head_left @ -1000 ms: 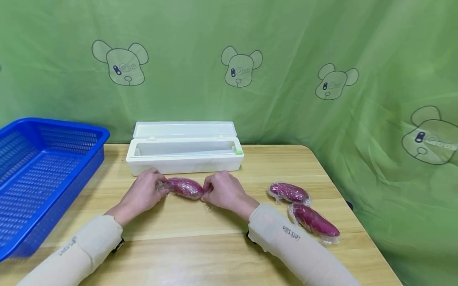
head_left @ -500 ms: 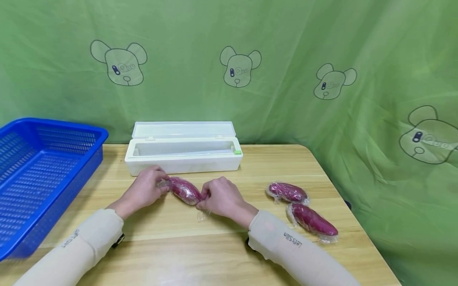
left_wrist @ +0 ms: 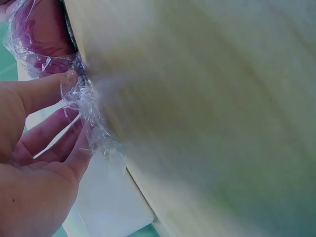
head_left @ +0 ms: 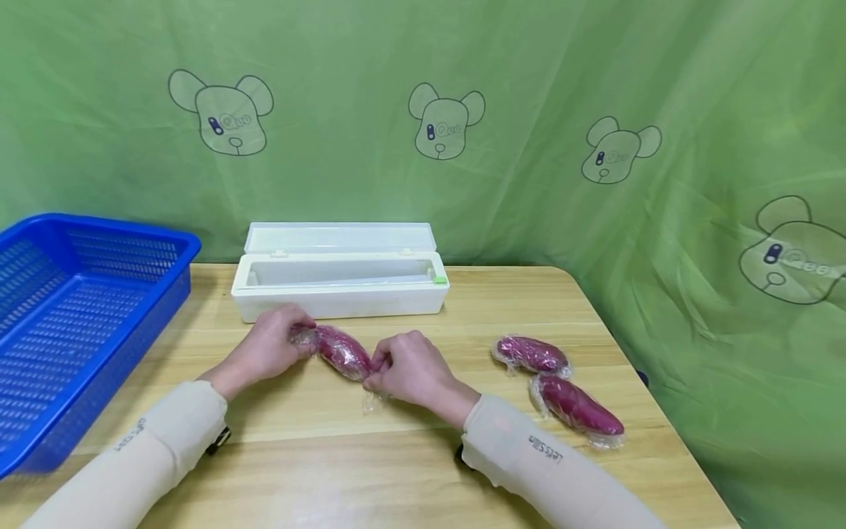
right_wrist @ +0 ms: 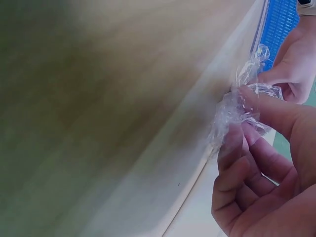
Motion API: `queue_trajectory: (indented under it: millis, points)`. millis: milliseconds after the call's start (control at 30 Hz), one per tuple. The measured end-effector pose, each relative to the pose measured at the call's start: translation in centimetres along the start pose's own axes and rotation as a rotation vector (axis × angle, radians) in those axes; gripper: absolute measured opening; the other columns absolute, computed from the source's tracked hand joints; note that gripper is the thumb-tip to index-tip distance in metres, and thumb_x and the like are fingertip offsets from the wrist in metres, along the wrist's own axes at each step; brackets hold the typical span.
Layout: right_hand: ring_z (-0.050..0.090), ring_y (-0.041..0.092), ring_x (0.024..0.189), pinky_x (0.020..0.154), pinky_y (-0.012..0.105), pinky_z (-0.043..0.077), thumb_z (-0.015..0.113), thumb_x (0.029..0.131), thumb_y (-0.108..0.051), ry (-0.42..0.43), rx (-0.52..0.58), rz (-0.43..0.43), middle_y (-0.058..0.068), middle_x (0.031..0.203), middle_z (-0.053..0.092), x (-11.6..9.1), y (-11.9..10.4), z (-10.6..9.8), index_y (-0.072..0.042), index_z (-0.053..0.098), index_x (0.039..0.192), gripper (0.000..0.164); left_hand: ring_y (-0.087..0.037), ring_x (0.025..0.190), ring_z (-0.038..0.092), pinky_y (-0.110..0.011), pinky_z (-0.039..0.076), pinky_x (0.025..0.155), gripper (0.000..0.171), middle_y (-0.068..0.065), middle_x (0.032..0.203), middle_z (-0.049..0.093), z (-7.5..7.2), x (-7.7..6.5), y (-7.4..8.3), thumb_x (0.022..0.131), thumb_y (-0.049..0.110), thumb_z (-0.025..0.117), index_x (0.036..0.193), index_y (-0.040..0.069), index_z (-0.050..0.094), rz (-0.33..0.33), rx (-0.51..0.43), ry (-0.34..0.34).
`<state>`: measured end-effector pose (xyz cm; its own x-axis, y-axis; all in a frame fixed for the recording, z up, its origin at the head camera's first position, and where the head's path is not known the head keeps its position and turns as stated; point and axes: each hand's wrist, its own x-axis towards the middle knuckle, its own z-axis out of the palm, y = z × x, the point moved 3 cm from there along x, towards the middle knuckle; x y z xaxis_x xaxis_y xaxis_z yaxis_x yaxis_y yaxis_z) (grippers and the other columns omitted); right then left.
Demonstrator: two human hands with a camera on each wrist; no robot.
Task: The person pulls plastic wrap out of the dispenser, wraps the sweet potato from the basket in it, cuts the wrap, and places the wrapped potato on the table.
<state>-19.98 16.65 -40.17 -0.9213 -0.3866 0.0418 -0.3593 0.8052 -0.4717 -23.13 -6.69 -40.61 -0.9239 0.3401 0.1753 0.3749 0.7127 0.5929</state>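
A glossy purple-red vegetable (head_left: pixel 343 354), shaped like a sweet potato and wrapped in cling film, lies slanted between both hands, low over the wooden table (head_left: pixel 317 470). At its left end my left hand (head_left: pixel 272 344) pinches the gathered film; in the left wrist view the crumpled cling film (left_wrist: pixel 89 111) sticks out between thumb and fingers. My right hand (head_left: pixel 411 369) pinches the film at the nearer right end, where a clear tail hangs below the fingertips. Bunched cling film (right_wrist: pixel 232 111) shows between that thumb and forefinger in the right wrist view.
Behind the hands stands a long white cling film dispenser box (head_left: pixel 344 303), its lid raised. A blue plastic basket (head_left: pixel 188 257) occupies the left side. Two more wrapped purple vegetables (head_left: pixel 532 355) lie at the right, near the table edge. A green curtain (head_left: pixel 515 44) hangs behind.
My right hand has shifted slightly left and nearer, swinging the vegetable's right end towards me, so it slants more. The left hand stays almost in place.
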Motion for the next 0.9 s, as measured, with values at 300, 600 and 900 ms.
queue_trajectory:
  millis: [300,600,900]
  points:
    - [0.058,0.010,0.073,0.064,0.024,0.052,0.093,0.083,-0.019,0.060,-0.104,-0.008,-0.003,0.085,0.069,0.7,0.3,-0.8,-0.014,0.085,0.095,0.016,-0.038,0.104,0.069,-0.058,0.058,0.098,0.033,-0.022,0.110,0.074,-0.2,-0.8,0.1,0.085,0.008,0.087,0.112,-0.008,0.076,-0.058,0.025,-0.001]
    - [0.060,0.008,0.066,0.065,0.029,0.052,0.092,0.084,-0.016,0.065,-0.117,0.030,-0.008,0.072,0.069,1.8,1.4,-1.3,-0.017,0.084,0.096,0.014,-0.029,0.091,0.068,-0.050,0.061,0.087,0.033,-0.017,0.100,0.073,0.1,-2.0,0.5,0.081,0.008,0.091,0.107,-0.004,0.075,-0.108,-0.020,0.035]
    - [0.063,0.010,0.068,0.067,0.028,0.055,0.088,0.088,-0.014,0.065,-0.087,0.032,-0.002,0.079,0.077,1.8,1.4,-0.9,-0.014,0.085,0.097,0.010,-0.028,0.090,0.072,-0.049,0.063,0.085,0.026,-0.016,0.099,0.078,0.1,-1.9,0.8,0.087,0.004,0.084,0.110,-0.005,0.077,-0.104,-0.038,0.030]
